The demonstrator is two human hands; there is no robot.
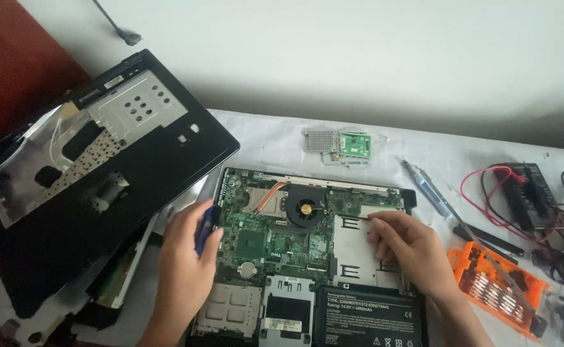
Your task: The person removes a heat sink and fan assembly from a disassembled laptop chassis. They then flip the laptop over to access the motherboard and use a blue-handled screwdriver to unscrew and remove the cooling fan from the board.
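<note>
An opened laptop base [308, 302] lies on the table with its green circuit board [263, 238], round black fan [305, 207] and black battery [369, 318] showing. My left hand [185, 270] grips a small blue pry tool [206, 226] against the laptop's left edge. My right hand [407, 247] rests on the silver metal plate [352, 257] at the right of the board, its fingertips curled and touching the plate; whether they pinch anything is not visible.
The removed black top cover [102, 167] leans at the left. A small green board on a metal bracket [343, 146] lies behind the laptop. At the right are a grey screwdriver [426, 186], an orange bit case [497, 289], red and black probe leads [487, 193] and a black meter [532, 189].
</note>
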